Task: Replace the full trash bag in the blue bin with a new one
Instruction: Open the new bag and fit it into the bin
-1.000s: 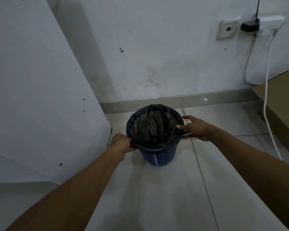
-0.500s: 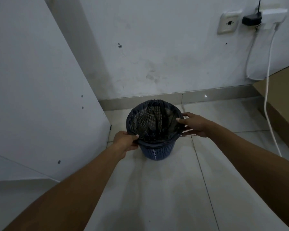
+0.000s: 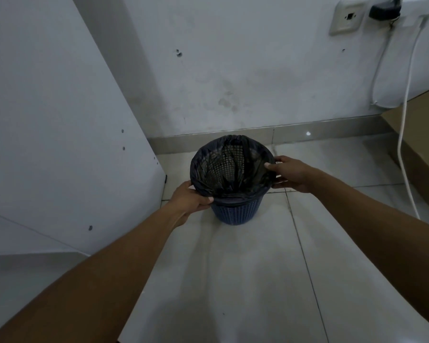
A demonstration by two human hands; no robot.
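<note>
you reach down to the small round blue plastic lattice bin point(image 3: 235, 212), which stands upright on the pale tiled floor point(image 3: 245, 280) near the scuffed white wall point(image 3: 233, 70). the thin black plastic trash bag point(image 3: 201, 173) lines it, its edge folded down over the rim and the bin's mesh showing through the film. your left hand point(image 3: 191, 200) grips the folded bag edge at the near left of the rim, with the fingers curled round it. your right hand point(image 3: 291, 174) pinches the bag at the right of the rim, thumb on top and fingers spread on the outside below. a white board point(image 3: 60, 132) stands to the left. a brown cardboard box point(image 3: 426, 134), a white cable point(image 3: 404, 134) and a wall socket point(image 3: 348, 17) are to the right.
</note>
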